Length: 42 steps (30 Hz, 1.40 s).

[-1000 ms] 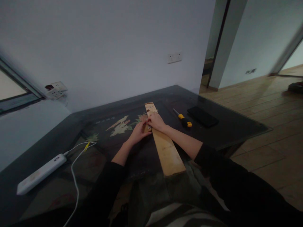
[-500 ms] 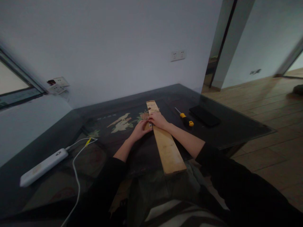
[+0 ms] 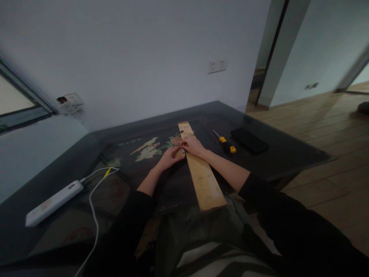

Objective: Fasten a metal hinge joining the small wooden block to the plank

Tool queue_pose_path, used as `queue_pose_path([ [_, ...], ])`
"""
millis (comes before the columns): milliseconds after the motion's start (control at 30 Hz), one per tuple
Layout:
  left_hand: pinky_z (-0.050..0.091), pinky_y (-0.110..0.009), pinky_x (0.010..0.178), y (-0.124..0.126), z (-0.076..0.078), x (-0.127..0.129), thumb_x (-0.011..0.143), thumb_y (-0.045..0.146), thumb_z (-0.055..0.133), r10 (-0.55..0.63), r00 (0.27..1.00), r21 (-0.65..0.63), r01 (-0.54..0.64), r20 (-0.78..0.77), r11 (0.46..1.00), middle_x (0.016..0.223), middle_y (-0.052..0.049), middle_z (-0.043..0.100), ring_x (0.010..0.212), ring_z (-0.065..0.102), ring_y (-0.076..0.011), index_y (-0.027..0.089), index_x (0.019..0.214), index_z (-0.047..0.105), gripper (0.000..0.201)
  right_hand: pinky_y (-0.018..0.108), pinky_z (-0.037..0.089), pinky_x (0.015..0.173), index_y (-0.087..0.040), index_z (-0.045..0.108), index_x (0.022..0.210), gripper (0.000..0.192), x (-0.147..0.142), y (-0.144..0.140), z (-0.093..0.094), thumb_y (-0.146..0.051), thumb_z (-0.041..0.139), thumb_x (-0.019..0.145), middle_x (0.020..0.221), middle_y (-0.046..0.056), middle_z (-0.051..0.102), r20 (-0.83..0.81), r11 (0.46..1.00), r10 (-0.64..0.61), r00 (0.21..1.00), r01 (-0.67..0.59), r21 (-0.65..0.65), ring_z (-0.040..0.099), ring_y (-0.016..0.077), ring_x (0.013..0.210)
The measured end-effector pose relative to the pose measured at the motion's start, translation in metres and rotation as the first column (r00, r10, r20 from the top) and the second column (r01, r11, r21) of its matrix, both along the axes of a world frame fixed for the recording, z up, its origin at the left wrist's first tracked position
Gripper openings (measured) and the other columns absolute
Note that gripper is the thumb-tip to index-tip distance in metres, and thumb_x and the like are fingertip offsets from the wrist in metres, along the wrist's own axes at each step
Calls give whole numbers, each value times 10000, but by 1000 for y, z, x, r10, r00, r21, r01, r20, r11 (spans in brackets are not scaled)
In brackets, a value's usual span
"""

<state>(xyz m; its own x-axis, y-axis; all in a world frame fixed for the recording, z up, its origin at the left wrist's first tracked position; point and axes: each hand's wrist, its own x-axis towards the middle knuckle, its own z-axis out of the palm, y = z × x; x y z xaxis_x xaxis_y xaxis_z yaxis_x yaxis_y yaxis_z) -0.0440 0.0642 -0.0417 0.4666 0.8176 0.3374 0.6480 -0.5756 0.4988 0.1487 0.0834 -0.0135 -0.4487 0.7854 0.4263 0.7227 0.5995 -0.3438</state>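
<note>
A long, narrow wooden board [image 3: 204, 181] lies on the dark table, its near end reaching past the table's front edge. My right hand [image 3: 193, 146] rests across the board's middle, with its fingertips bent together at the left edge. Against that edge my left hand [image 3: 170, 157] is curled, thumb and fingers round a small pale wooden piece [image 3: 179, 153]. A small shiny metal piece [image 3: 183, 151] shows between the fingertips of both hands. Its exact kind is too small to make out, and the fingers partly cover it.
A yellow and black screwdriver [image 3: 226, 145] and a black phone-like slab [image 3: 249, 140] lie right of the board. On the left is a white power strip [image 3: 54, 204] with a white cable [image 3: 93, 209]. The table [image 3: 300, 154] stands against a wall with sockets [image 3: 216, 66].
Both hands stay at the same spot on the board, with only slight finger movement. The metal piece shows a little more between the fingertips.
</note>
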Motion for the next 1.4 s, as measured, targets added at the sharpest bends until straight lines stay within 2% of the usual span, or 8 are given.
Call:
queue_pose_path([
  [267,460,-479,1053,2,-3,-4,803,477,721,-19,1000,10,18,20,1000,1270,-128,672,1189,617,-295,200,1242,677,521,295,423,857,-161,729,942,127,0,4,-5,-245,639,909,972,84,691,3,999,-35,999,35,-7,598,205,987],
  [433,423,-486,1093,3,-5,-5,794,482,731,8,1000,41,-9,7,999,1318,-150,640,1243,579,-302,172,1242,680,547,304,430,869,-165,711,948,144,-1,-7,3,-284,639,908,999,97,690,46,996,-90,995,90,6,598,216,1011],
  [567,408,-487,1108,4,-7,-6,807,491,716,20,1000,33,-20,-5,999,1340,-134,627,1266,561,-292,195,1254,674,537,303,438,837,-159,714,927,157,-2,-13,10,-290,628,913,997,104,691,90,993,-119,989,118,8,605,224,994],
  [733,413,-492,1103,3,-6,-7,819,497,701,9,1000,21,-9,11,1000,1348,-131,618,1267,559,-288,208,1268,666,535,295,434,825,-154,712,914,156,-3,-12,9,-269,606,928,1004,101,692,91,993,-118,989,115,34,612,215,974],
  [967,423,-488,1093,1,-5,-5,808,495,715,27,999,19,-27,30,999,1319,-133,628,1247,568,-291,204,1238,685,521,303,408,881,-134,696,993,209,0,-9,8,-272,539,981,1022,111,685,158,998,-48,986,40,56,599,208,1001],
  [1167,430,-485,1083,0,-4,-2,811,453,725,9,1000,38,-10,25,999,1261,-119,658,1221,574,-283,208,1170,713,435,366,397,943,-128,680,1087,347,-6,-14,10,-425,539,977,1132,159,665,234,986,-131,963,101,135,549,277,1140],
  [1400,421,-487,1099,-1,-3,-1,816,449,718,-13,999,33,12,41,999,1301,-117,641,1239,567,-282,202,1188,703,447,389,384,964,-118,666,1165,333,-11,-14,12,-355,496,1004,1179,172,661,314,976,-145,938,84,201,551,287,1156],
])
